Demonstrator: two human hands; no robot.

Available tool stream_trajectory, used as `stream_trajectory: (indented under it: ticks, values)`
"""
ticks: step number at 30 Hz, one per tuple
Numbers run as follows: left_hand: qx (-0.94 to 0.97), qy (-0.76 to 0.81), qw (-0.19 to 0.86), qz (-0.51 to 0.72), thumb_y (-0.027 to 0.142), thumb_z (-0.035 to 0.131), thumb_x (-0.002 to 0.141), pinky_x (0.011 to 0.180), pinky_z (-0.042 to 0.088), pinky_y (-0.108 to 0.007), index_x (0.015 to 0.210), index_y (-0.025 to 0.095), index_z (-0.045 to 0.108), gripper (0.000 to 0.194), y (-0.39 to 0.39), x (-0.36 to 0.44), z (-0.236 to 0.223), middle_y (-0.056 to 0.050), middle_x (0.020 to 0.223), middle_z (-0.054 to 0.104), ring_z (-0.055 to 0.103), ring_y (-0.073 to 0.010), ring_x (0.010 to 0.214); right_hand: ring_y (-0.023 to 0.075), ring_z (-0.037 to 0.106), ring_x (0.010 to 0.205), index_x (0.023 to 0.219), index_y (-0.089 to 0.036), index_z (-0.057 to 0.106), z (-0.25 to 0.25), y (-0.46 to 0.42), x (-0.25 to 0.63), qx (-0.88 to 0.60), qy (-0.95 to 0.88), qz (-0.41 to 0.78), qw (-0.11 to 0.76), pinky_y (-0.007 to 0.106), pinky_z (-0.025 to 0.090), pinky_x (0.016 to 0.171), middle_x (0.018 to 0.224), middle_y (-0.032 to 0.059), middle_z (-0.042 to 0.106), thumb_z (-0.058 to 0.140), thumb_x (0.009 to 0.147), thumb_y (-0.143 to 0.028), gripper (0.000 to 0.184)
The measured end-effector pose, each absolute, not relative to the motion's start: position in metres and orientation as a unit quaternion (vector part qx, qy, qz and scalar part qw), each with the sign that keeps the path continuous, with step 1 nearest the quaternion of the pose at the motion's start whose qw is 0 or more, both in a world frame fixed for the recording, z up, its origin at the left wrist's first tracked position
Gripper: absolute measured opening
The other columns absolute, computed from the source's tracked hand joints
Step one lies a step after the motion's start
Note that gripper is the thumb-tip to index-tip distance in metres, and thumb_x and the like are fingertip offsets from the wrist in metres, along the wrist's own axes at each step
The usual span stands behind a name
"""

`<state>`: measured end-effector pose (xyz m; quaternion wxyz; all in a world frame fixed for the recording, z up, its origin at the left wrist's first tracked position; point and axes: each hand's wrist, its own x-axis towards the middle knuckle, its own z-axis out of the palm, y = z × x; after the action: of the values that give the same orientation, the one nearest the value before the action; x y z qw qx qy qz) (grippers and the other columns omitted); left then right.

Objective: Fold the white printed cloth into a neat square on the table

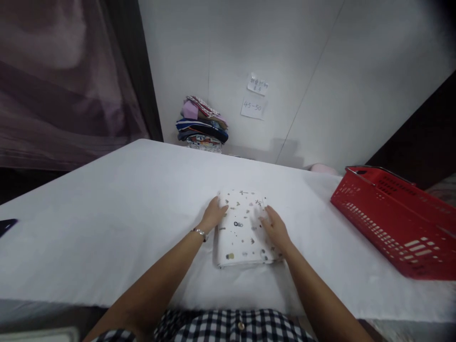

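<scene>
A folded white cloth (242, 237) with small printed figures and plant shapes lies flat on the white-covered table, in the middle of the head view. My left hand (213, 213) holds its left edge, thumb on top and the other fingers partly hidden at the side. On the opposite edge, my right hand (277, 229) grips the cloth with its thumb and finger reaching over the top. A silver bracelet (201, 233) circles my left wrist. The layers of the fold show along the near edge.
A red plastic basket (392, 218) stands on the table (117, 213) at the right. Against the back wall is a stack of folded clothes (203, 126). Paper notes (252, 107) are stuck to the wall. A dark flat object (7, 225) lies at the left edge.
</scene>
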<state>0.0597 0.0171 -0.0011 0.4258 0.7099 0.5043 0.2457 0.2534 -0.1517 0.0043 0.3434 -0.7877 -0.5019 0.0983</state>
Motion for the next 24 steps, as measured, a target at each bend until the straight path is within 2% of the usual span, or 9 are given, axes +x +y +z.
stream_trajectory:
  ticks: [3, 5, 8, 10, 12, 16, 20, 24]
  values:
    - [0.619, 0.536, 0.525, 0.231, 0.041, 0.065, 0.076, 0.081, 0.048, -0.03, 0.138, 0.012, 0.036, 0.074, 0.003, 0.045, 0.0, -0.018, 0.129, 0.055, 0.059, -0.0259, 0.108, 0.0265, 0.049, 0.124, 0.14, -0.016, 0.042, 0.002, -0.154, 0.274, -0.829, -0.385, 0.179, 0.364, 0.039, 0.038, 0.103, 0.139, 0.0123, 0.049, 0.053, 0.082, -0.046, 0.066]
    - [0.576, 0.545, 0.573, 0.209, 0.044, 0.065, 0.075, 0.065, 0.05, -0.028, 0.14, 0.011, 0.031, 0.081, -0.004, 0.038, 0.002, -0.018, 0.117, 0.062, 0.065, -0.0238, 0.089, 0.0257, 0.056, 0.114, 0.142, -0.015, 0.038, -0.001, -0.153, 0.282, -0.833, -0.33, 0.238, 0.374, 0.037, 0.044, 0.096, 0.13, 0.0125, 0.056, 0.054, 0.082, -0.046, 0.07]
    - [0.57, 0.542, 0.595, 0.166, 0.053, 0.062, 0.074, 0.052, 0.047, -0.026, 0.131, 0.01, 0.042, 0.074, -0.011, 0.032, 0.007, -0.015, 0.096, 0.068, 0.065, -0.022, 0.073, 0.0259, 0.058, 0.109, 0.144, -0.011, 0.033, -0.001, -0.149, 0.288, -0.831, -0.3, 0.272, 0.381, 0.036, 0.045, 0.094, 0.121, 0.0135, 0.062, 0.057, 0.081, -0.046, 0.076]
    - [0.599, 0.534, 0.582, 0.133, 0.056, 0.06, 0.075, 0.051, 0.046, -0.026, 0.117, 0.011, 0.054, 0.062, -0.013, 0.031, 0.008, -0.014, 0.089, 0.069, 0.064, -0.0217, 0.071, 0.0264, 0.058, 0.109, 0.145, -0.01, 0.031, 0.003, -0.147, 0.289, -0.831, -0.289, 0.288, 0.377, 0.036, 0.044, 0.095, 0.12, 0.0149, 0.061, 0.06, 0.079, -0.047, 0.08]
    - [0.624, 0.526, 0.567, 0.111, 0.056, 0.059, 0.075, 0.051, 0.046, -0.025, 0.107, 0.013, 0.058, 0.054, -0.012, 0.031, 0.007, -0.013, 0.091, 0.069, 0.065, -0.0222, 0.074, 0.0273, 0.058, 0.11, 0.145, -0.011, 0.031, 0.01, -0.146, 0.291, -0.831, -0.268, 0.322, 0.367, 0.038, 0.045, 0.094, 0.126, 0.0174, 0.058, 0.062, 0.078, -0.051, 0.084]
    - [0.644, 0.515, 0.554, 0.11, 0.054, 0.06, 0.073, 0.053, 0.047, -0.026, 0.103, 0.015, 0.06, 0.05, -0.009, 0.034, 0.002, -0.013, 0.099, 0.07, 0.066, -0.0249, 0.081, 0.0287, 0.059, 0.111, 0.145, -0.014, 0.028, 0.017, -0.146, 0.297, -0.797, -0.23, 0.415, 0.374, 0.039, 0.051, 0.086, 0.137, 0.021, 0.048, 0.064, 0.074, -0.058, 0.091]
    - [0.608, 0.511, 0.593, 0.134, 0.049, 0.066, 0.07, 0.056, 0.048, -0.027, 0.1, 0.015, 0.061, 0.046, -0.011, 0.038, 0.001, -0.014, 0.1, 0.07, 0.066, -0.0261, 0.084, 0.0263, 0.061, 0.11, 0.144, -0.011, 0.029, 0.007, -0.146, 0.301, -0.733, -0.25, 0.455, 0.44, 0.035, 0.053, 0.085, 0.134, 0.0208, 0.051, 0.064, 0.077, -0.053, 0.087]
    - [0.528, 0.507, 0.666, 0.144, 0.043, 0.07, 0.069, 0.057, 0.051, -0.027, 0.104, 0.014, 0.058, 0.047, -0.018, 0.04, 0.008, -0.016, 0.108, 0.068, 0.066, -0.0258, 0.089, 0.026, 0.064, 0.105, 0.142, -0.011, 0.033, -0.005, -0.147, 0.299, -0.717, -0.24, 0.443, 0.482, 0.036, 0.055, 0.082, 0.127, 0.0182, 0.058, 0.064, 0.079, -0.045, 0.078]
